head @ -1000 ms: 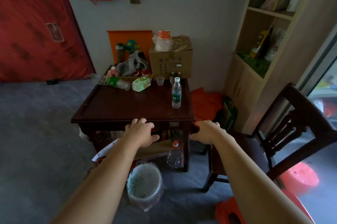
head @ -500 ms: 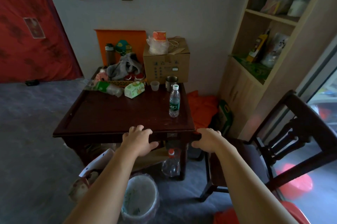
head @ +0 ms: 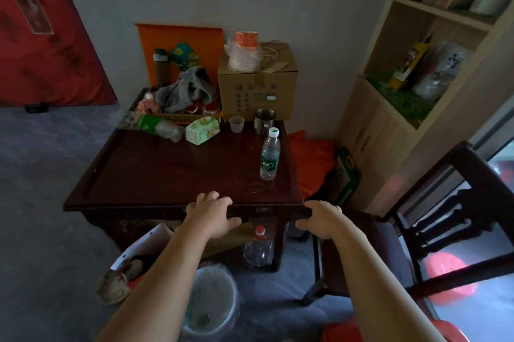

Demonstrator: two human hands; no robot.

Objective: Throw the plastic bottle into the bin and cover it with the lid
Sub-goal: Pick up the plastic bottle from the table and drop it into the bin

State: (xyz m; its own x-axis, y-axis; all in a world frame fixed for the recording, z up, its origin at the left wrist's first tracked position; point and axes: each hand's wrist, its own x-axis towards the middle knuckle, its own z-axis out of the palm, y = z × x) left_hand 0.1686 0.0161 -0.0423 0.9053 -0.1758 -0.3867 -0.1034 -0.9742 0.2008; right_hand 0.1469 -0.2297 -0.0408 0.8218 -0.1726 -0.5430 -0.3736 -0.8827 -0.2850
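Observation:
A clear plastic bottle (head: 269, 154) with a white cap and green label stands upright near the right edge of the dark wooden table (head: 155, 174). On the floor below sits a small bin (head: 215, 302) lined with a pale plastic bag, partly hidden by my left forearm; I see no lid on it. My left hand (head: 212, 213) hovers palm down over the table's front edge, fingers spread, holding nothing. My right hand (head: 324, 218) is at the table's front right corner, fingers loosely curled and empty. Both hands are short of the bottle.
A cardboard box (head: 257, 85), metal mug (head: 265, 120), small cup (head: 236, 123), tissue pack (head: 202, 130) and clutter fill the table's back. Another bottle (head: 258, 247) with a red cap stands under the table. A dark wooden chair (head: 434, 219) is at right, shelves behind.
The view has come closer to the table and tilted down. Both hands have stayed near the table's front edge, still empty.

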